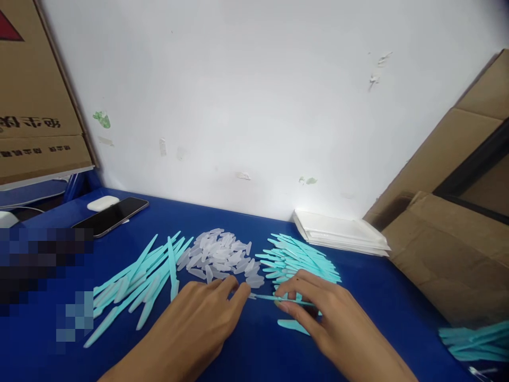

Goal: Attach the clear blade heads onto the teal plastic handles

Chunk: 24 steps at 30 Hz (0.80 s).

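My right hand point(322, 305) pinches a thin teal eyebrow razor point(265, 297) between thumb and fingers, its narrow end pointing left. At that end my left hand point(212, 305) is closed, its fingertips on a small clear blade cap point(252, 296), mostly hidden by the fingers. A pile of translucent caps point(220, 254) lies just beyond my left hand. Behind my right hand is a heap of teal razors point(298, 257), and one loose razor point(293, 325) lies below its fingers. More razors, several with clear caps on, form a spread pile point(139, 278) on the left.
All this lies on a blue table point(254, 350) against a white wall. A stack of white sheets or bags point(340, 232) sits at the back right. A phone point(115, 216) and white case point(103, 203) lie back left. Cardboard boxes point(421, 254) flank the right, near more teal razors point(477, 340).
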Each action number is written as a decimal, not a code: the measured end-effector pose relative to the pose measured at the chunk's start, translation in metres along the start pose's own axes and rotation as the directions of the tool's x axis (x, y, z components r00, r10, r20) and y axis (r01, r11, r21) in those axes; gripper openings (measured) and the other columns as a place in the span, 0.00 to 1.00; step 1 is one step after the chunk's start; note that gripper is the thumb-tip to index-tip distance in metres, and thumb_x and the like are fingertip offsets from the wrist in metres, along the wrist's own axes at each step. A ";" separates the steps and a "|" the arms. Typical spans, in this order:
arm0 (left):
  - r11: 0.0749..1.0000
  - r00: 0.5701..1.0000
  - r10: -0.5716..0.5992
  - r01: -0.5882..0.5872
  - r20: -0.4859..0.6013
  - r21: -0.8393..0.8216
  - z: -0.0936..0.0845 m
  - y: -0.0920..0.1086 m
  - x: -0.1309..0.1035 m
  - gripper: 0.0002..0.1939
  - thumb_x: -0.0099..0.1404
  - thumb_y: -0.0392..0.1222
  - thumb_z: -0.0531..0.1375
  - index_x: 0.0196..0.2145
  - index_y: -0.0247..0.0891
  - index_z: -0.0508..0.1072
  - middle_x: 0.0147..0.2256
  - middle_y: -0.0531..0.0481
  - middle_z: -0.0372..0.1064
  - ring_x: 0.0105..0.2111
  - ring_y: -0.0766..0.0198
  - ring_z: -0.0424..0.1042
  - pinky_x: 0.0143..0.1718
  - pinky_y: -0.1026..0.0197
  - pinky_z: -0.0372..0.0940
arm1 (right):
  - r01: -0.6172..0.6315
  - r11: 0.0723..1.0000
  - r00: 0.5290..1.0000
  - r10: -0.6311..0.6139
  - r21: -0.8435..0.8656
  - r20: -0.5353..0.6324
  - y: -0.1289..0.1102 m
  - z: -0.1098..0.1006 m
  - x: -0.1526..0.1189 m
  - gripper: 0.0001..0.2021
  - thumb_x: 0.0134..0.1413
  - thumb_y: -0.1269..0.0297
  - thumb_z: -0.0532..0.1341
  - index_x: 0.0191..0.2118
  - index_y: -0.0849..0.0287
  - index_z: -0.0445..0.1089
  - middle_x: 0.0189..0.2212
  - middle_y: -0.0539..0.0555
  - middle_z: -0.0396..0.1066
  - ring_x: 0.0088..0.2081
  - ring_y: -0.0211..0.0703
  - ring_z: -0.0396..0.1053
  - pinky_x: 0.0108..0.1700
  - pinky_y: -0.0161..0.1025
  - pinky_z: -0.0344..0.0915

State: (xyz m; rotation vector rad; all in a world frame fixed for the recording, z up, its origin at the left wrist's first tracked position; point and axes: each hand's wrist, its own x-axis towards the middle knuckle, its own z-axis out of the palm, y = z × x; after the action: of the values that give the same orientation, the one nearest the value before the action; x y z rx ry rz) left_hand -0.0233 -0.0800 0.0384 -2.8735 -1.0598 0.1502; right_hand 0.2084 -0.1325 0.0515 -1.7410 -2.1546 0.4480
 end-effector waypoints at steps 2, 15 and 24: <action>1.000 1.000 0.013 -0.013 -0.016 -0.004 0.003 0.000 0.000 0.23 0.65 0.23 0.51 0.53 0.41 0.67 0.42 0.45 0.73 0.33 0.53 0.76 0.29 0.56 0.69 | 0.008 1.000 1.000 -0.008 0.005 0.003 -0.001 0.001 0.000 0.07 0.71 0.57 0.56 0.45 0.44 0.71 0.43 0.45 0.72 0.38 0.41 0.71 0.40 0.38 0.63; 0.994 0.967 0.102 -0.108 -0.235 -0.011 0.014 -0.001 -0.001 0.24 0.60 0.21 0.54 0.51 0.41 0.67 0.40 0.48 0.74 0.30 0.55 0.75 0.24 0.60 0.64 | -0.012 1.000 1.000 0.012 0.013 -0.006 -0.003 0.000 0.001 0.05 0.69 0.61 0.60 0.44 0.44 0.73 0.43 0.45 0.72 0.37 0.39 0.72 0.39 0.37 0.64; 0.968 0.739 0.185 -0.251 -0.648 -0.011 0.013 0.007 -0.008 0.18 0.70 0.26 0.45 0.51 0.37 0.66 0.38 0.47 0.77 0.30 0.60 0.76 0.25 0.61 0.68 | 0.148 0.967 0.989 -0.138 0.207 -0.061 -0.008 -0.001 -0.003 0.05 0.68 0.63 0.61 0.44 0.47 0.76 0.40 0.47 0.74 0.40 0.38 0.73 0.43 0.34 0.66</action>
State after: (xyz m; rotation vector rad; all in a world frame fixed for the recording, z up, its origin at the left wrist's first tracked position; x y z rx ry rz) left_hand -0.0263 -0.0898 0.0255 -2.7490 -0.5954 -0.8476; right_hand 0.2020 -0.1372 0.0559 -1.4573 -2.0982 0.5693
